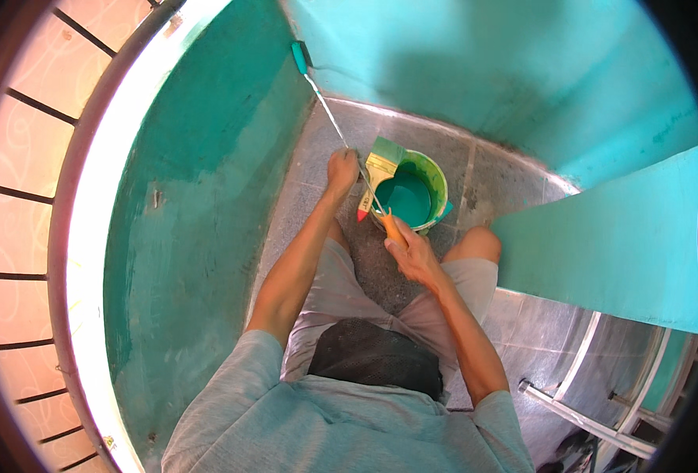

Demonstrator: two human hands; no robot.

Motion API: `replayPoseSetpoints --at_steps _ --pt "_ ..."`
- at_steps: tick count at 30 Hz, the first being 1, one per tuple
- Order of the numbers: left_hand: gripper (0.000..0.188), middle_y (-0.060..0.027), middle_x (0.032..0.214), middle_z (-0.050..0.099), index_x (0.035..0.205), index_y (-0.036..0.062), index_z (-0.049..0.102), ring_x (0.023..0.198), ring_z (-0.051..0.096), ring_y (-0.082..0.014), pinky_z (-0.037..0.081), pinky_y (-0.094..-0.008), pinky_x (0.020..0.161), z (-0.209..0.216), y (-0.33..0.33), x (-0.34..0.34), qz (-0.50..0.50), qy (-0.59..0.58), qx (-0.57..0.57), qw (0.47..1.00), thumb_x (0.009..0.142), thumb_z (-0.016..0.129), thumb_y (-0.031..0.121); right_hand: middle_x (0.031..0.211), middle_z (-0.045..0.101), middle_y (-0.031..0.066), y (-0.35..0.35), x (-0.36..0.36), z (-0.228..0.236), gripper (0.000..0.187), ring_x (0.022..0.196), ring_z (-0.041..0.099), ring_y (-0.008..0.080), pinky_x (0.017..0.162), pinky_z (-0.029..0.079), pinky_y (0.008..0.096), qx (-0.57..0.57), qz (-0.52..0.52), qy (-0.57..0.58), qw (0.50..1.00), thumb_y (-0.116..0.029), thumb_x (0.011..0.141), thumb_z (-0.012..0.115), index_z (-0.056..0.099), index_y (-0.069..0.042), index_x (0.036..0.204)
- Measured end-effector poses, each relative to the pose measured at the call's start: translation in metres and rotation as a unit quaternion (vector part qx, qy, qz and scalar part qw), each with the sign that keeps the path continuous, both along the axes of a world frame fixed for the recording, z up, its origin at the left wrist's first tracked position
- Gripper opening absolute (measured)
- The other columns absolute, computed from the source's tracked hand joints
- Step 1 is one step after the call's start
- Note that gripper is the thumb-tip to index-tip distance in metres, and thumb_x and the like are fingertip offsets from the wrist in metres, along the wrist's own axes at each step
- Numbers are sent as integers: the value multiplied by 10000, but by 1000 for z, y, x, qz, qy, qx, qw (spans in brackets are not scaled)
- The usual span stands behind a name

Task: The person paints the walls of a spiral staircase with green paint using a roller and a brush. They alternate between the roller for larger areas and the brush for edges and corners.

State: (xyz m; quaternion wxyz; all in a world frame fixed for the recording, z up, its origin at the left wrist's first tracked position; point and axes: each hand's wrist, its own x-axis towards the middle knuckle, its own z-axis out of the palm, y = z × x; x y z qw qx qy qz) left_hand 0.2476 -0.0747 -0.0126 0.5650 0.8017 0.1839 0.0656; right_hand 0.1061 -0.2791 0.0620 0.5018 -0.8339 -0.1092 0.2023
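Both of my hands hold a long-handled paint roller. My right hand is wrapped round its orange grip, and my left hand is closed on the thin metal rod farther up. The green roller head reaches to the far left corner, at the meeting of two walls; whether it touches there I cannot tell. Just right of my left hand, a wide flat paintbrush with green bristles lies over the rim of a yellow-green bucket. Dark green paint stands inside the bucket.
A wall with darker, patchy green paint rises on my left. The turquoise far wall meets the grey tiled floor. A turquoise panel stands at right, and a metal ladder lies near the lower right.
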Motion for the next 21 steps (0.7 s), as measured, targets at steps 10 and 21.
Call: replayPoseSetpoints --at_steps 10,21 --pt "291 -71 563 543 739 7 560 476 540 -152 422 -284 446 83 -20 -130 -49 89 -128 987 907 452 219 1097 566 261 -56 -73 59 604 941 584 398 828 451 379 -120 97 36 987 -177 801 608 369 -68 1344" --pt "253 -77 573 545 719 -17 574 479 520 -156 434 -295 459 68 7 -27 -69 28 -136 988 863 446 147 975 596 265 -7 1 28 620 912 590 396 793 458 410 -11 26 -69 997 -138 763 611 382 -62 1334"
